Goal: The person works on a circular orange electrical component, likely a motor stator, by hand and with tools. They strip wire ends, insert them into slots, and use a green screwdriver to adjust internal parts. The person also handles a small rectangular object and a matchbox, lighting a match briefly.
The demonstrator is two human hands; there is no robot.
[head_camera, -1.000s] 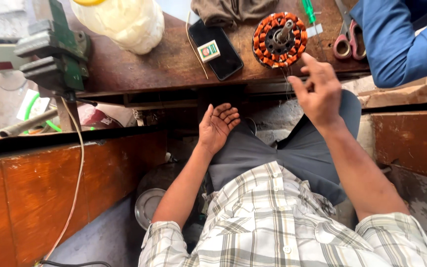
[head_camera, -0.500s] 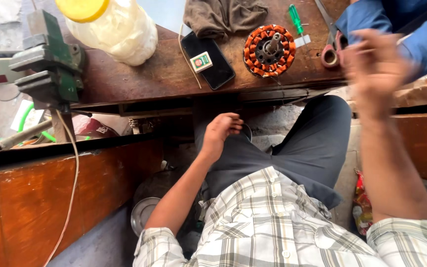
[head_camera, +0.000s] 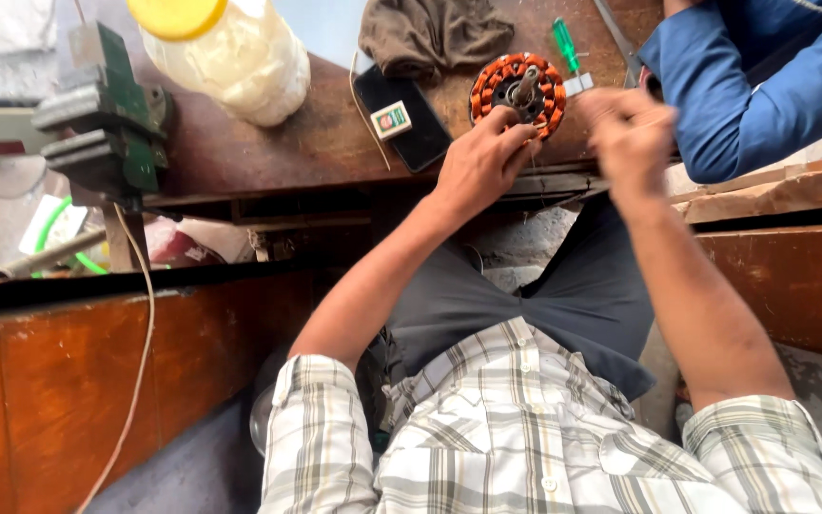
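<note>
**Stator at the bench edge, left hand on it, right hand just beside**

A round motor stator (head_camera: pixel 518 92) with copper-orange windings is seen lying flat near the front edge of the wooden bench (head_camera: pixel 268 143), its short shaft pointing up and slightly toward the camera. It lies ahead of both hands, a little left of the gap between them. The left hand (head_camera: pixel 479 162) is the nearer: its curled fingers are laid against the stator's near rim, apparently gripping it. The right hand (head_camera: pixel 632 133) is held just to the right of the stator, blurred; its fingers look bent, but whether anything is pinched in them cannot be told. A dark phone (head_camera: pixel 403 131) with a small box on it lies just left of the stator, a brown rag (head_camera: pixel 435 33) behind it, and a green-handled screwdriver (head_camera: pixel 564 43) beyond. Another person's blue sleeve (head_camera: pixel 753 86) rests at the bench's right end.
</note>
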